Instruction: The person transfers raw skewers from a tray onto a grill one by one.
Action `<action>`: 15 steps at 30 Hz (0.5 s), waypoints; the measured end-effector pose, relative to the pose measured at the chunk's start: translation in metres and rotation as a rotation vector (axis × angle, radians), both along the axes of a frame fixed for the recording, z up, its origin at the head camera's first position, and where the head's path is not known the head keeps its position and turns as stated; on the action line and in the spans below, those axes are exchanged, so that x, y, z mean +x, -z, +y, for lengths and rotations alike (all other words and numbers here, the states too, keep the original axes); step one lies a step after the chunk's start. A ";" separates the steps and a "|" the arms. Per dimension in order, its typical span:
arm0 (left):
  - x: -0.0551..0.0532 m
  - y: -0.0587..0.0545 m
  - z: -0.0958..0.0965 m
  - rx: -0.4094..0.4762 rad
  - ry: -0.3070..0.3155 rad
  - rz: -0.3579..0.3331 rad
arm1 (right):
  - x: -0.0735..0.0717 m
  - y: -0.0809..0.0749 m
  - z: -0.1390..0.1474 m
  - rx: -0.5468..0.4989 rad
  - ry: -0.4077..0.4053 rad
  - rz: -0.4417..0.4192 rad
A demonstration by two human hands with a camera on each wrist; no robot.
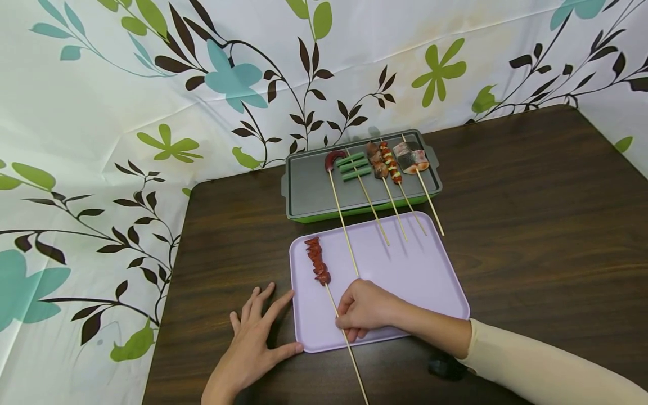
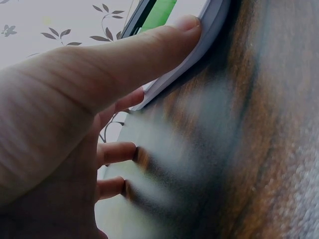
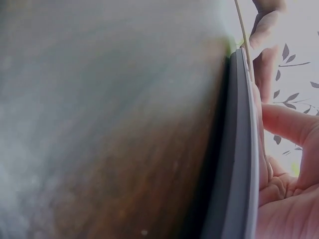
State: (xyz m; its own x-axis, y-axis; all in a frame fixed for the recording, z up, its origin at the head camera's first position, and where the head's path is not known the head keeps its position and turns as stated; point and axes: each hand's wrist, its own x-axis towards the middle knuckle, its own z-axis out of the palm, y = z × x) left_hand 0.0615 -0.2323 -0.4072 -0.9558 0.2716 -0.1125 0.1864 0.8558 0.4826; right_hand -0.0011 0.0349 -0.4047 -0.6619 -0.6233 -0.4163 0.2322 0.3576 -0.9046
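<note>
In the head view my right hand (image 1: pixel 368 308) pinches the bamboo stick of a skewer (image 1: pixel 318 260) threaded with dark red meat pieces. Its meat end lies over the left part of a lilac tray (image 1: pixel 415 269), and the stick runs out past the near edge. Spread fingers and thumb of my left hand (image 1: pixel 255 333) rest at the tray's left side, the thumb at the near left corner. That thumb (image 2: pixel 164 42) lies along the tray rim in the left wrist view. In the right wrist view the right hand (image 3: pixel 291 174) sits low over the tray edge.
Behind the tray stands a grey grill pan (image 1: pixel 311 191) on a green base. Several skewers lie on it, among them a sausage (image 1: pixel 332 160), green stalks (image 1: pixel 354 166) and fish (image 1: pixel 411 157), their sticks overhanging the tray. A floral curtain (image 1: pixel 354 67) borders the dark wood table (image 1: pixel 531 225).
</note>
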 end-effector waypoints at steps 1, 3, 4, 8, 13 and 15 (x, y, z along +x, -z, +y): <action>0.000 0.000 0.000 -0.001 0.000 0.000 | 0.000 0.000 0.001 0.000 0.000 -0.001; 0.000 0.000 0.000 -0.003 -0.001 -0.001 | 0.000 0.000 0.002 -0.003 -0.001 0.000; 0.000 0.000 0.000 -0.003 -0.002 -0.002 | 0.000 0.000 0.002 -0.005 -0.003 0.002; 0.000 -0.001 0.000 -0.001 -0.006 -0.005 | 0.000 -0.001 0.002 0.001 -0.016 0.041; 0.001 -0.001 0.001 0.005 -0.007 -0.004 | 0.001 -0.003 0.002 0.018 -0.034 0.101; 0.001 -0.001 0.001 0.006 -0.007 -0.002 | 0.001 -0.004 0.002 0.021 -0.038 0.113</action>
State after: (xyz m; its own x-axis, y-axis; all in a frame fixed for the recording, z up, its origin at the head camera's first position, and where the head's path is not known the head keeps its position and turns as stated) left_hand 0.0621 -0.2314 -0.4061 -0.9575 0.2653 -0.1130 0.1792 0.8544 0.4877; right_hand 0.0003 0.0371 -0.4009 -0.6813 -0.6409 -0.3536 0.1151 0.3833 -0.9164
